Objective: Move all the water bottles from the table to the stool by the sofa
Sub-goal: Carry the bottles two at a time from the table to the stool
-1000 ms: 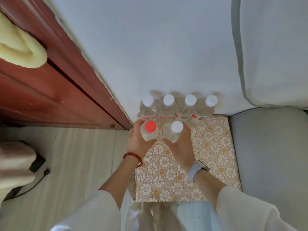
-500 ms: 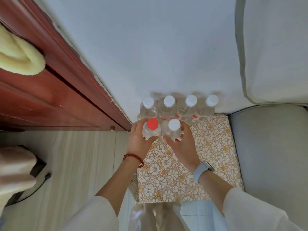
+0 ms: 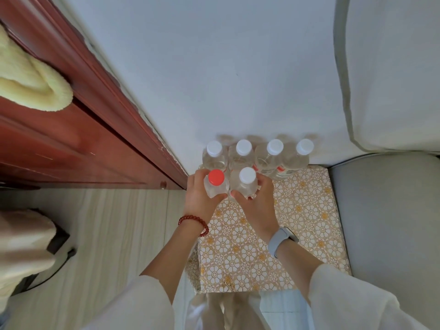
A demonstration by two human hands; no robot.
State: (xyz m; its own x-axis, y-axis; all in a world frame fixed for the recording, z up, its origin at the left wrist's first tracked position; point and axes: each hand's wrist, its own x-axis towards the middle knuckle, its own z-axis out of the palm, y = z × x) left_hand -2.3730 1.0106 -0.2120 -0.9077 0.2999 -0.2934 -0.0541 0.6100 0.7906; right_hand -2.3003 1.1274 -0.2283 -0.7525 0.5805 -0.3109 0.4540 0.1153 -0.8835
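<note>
the left hand [image 3: 198,195] is gripping the red-capped bottle [image 3: 215,184], fingers curled round its body, and the right hand [image 3: 258,198] is wrapping round the white-capped bottle [image 3: 245,183] in the same way. both bottles are standing upright, long axes pointing straight up toward the camera, side by side and touching or nearly so. they are sitting at the far left part of the stool [image 3: 309,222], just in front of the back row of four bottles [image 3: 258,153] lined along the stool's far edge against the wall [image 3: 214,67].

each hand is lying on the near side of its own bottle, so any letting go is looking like a pull back toward the person, away from the back row. the gap between the held pair and that row is very small, and i cannot tell whether they are touching.

the bottle bases are hidden behind the hands and the bottles' own shoulders, so whether they are resting fully on the stool is hard to make out. the sofa [image 3: 392,222] is lying right beside the stool. the table is out of view.
</note>
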